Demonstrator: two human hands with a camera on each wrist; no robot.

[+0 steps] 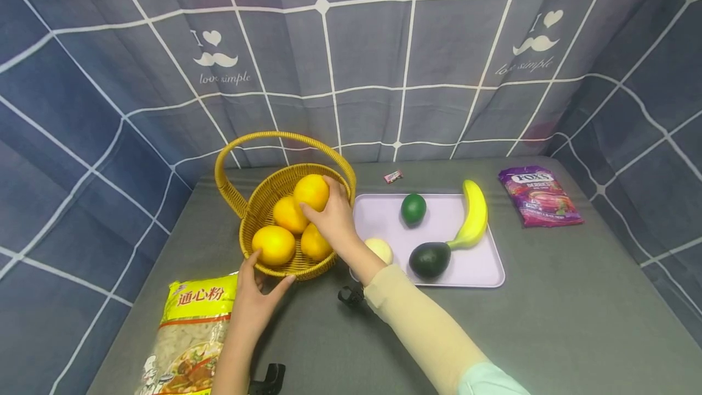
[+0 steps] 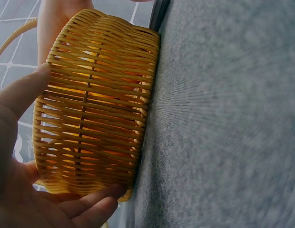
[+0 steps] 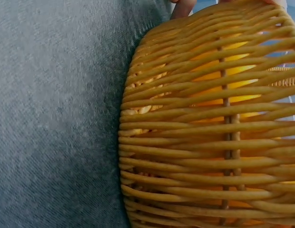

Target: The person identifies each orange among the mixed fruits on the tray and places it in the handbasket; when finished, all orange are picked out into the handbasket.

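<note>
A yellow wicker basket (image 1: 307,271) with a tall arched handle (image 1: 285,135) stands at the left of the table, holding several oranges (image 1: 274,246). My right hand (image 1: 336,217) reaches over the basket's right side and grips the uppermost orange (image 1: 311,192) between thumb and fingers. At the front left, my left hand (image 1: 258,297) holds the basket by its rim and side, thumb and fingers spread apart along it. In the left wrist view, its thumb (image 2: 28,90) presses near the rim. The right wrist view shows mainly the basket's woven wall (image 3: 209,137); the right hand's grip is hidden there.
Right of the basket lies a pale tray (image 1: 496,273) with a banana (image 1: 476,215), a dark avocado (image 1: 430,260), a green fruit (image 1: 414,209) and a pale round item (image 1: 379,250). A pasta bag (image 1: 192,334), purple candy bag (image 1: 540,197) and small wrapped sweet (image 1: 393,177) lie around.
</note>
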